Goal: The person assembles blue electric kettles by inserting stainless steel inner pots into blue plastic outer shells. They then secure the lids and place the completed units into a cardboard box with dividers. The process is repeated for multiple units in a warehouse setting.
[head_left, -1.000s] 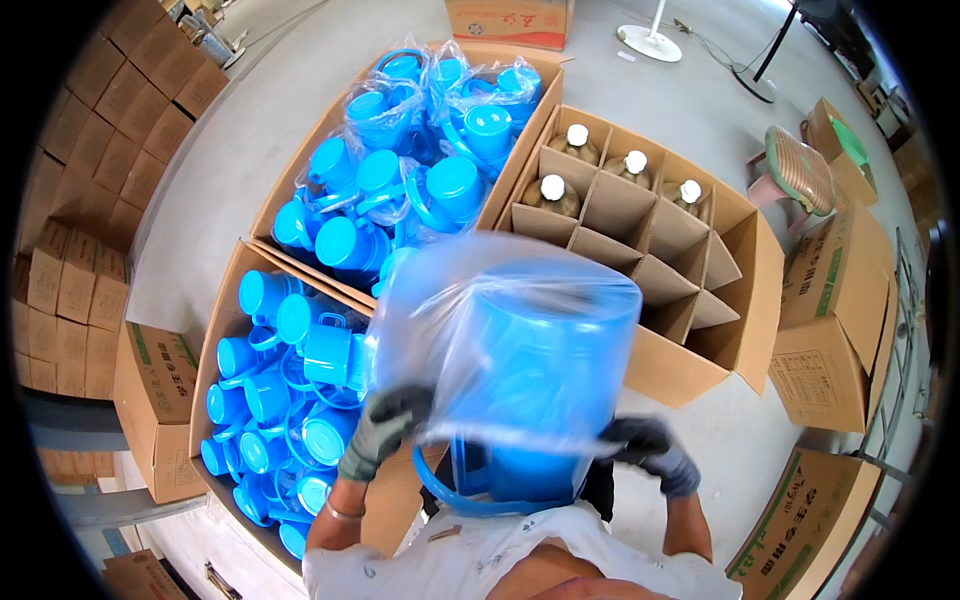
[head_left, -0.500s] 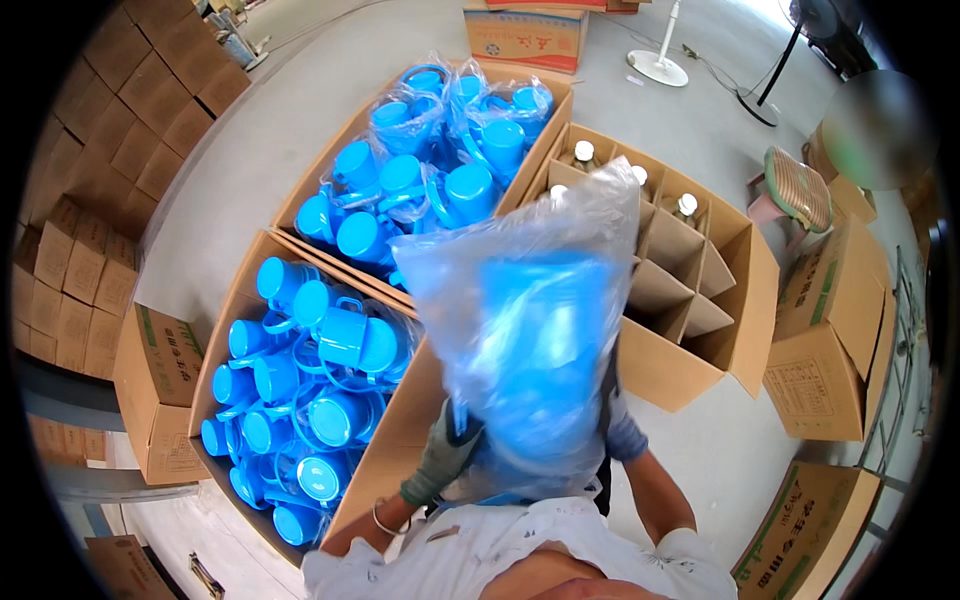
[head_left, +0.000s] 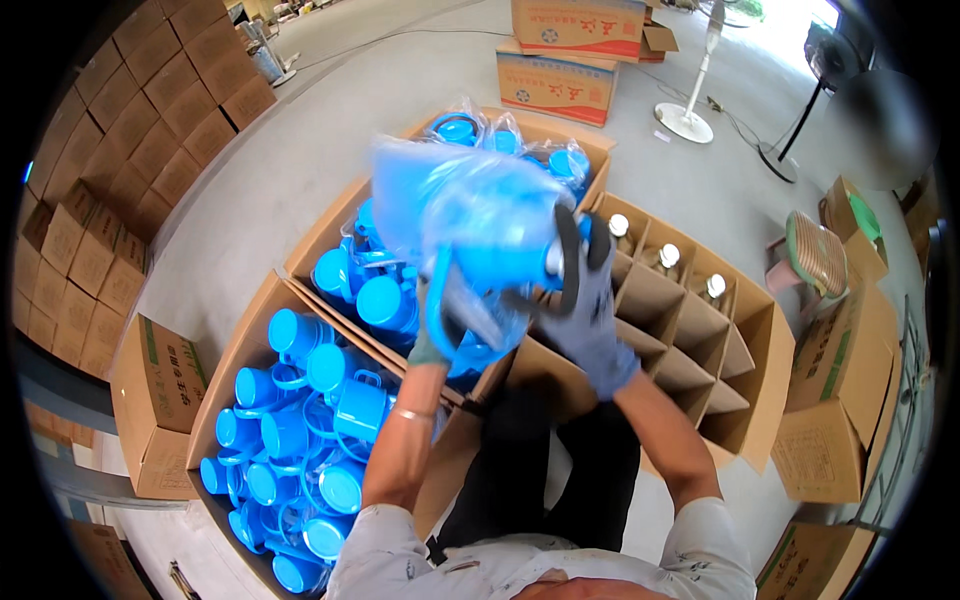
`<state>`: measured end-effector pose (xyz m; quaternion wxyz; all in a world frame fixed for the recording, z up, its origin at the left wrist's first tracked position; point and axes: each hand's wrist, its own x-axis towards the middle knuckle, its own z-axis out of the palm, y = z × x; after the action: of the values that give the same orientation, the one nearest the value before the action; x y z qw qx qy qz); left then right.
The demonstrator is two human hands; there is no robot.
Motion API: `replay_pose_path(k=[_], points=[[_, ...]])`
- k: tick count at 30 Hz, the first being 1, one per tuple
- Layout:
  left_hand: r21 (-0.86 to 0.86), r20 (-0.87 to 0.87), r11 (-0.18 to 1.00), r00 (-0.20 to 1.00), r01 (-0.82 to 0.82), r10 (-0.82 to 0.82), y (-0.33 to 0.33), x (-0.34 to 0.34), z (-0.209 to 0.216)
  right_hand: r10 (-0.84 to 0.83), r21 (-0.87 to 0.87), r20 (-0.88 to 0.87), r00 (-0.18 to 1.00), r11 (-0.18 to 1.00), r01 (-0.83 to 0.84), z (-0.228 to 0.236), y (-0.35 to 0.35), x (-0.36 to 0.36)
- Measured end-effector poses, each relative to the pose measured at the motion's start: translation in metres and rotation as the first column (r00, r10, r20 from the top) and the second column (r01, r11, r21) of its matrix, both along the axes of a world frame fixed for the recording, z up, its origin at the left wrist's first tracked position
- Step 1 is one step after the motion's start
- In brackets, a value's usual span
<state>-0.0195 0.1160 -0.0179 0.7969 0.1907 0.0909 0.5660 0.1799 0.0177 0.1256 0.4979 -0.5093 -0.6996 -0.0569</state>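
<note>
Between both hands, a blue plastic jug (head_left: 490, 255) with a loop handle is held tilted over the boxes, a clear plastic bag (head_left: 415, 195) around part of it. Motion blurs both. My left hand (head_left: 430, 325), in a grey-green glove, is closed at the handle side, its fingers partly hidden by the jug. A grey glove with dark fingers covers my right hand (head_left: 585, 310), which grips the jug's right end. Beneath them, an open carton (head_left: 330, 225) holds more blue jugs, several in clear bags. Nearer on the left, another carton (head_left: 235, 340) is full of similar blue jugs, mostly upside down.
To the right stands a divided carton (head_left: 745, 380) with several white-capped bottles (head_left: 668, 258) in its far cells. Closed cartons (head_left: 155, 400) are stacked at left; an open carton (head_left: 835, 390) sits at right. Beyond are a stool (head_left: 815, 255), fan stands (head_left: 685, 120) and printed cartons (head_left: 555, 85).
The bagged jug has moved up and left, over the far carton, and turned so its handle shows. Both hands have reached farther forward with it. The view has shifted slightly.
</note>
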Motion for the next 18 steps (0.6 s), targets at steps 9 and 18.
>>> replay_pose_path(k=[9, 18], points=[[0.183, -0.250, 0.970, 0.946, -0.163, 0.206, 0.087, 0.102, 0.057, -0.008, -0.546, -0.271, 0.963, 0.825, -0.147, 0.013, 0.216, 0.107], [-0.030, -0.090, 0.984, 0.981, -0.176, 0.173, 0.098, 0.139, 0.015, 0.387, -0.580, 0.442, 0.809, 0.812, -0.071, 0.051, 0.339, 0.036]])
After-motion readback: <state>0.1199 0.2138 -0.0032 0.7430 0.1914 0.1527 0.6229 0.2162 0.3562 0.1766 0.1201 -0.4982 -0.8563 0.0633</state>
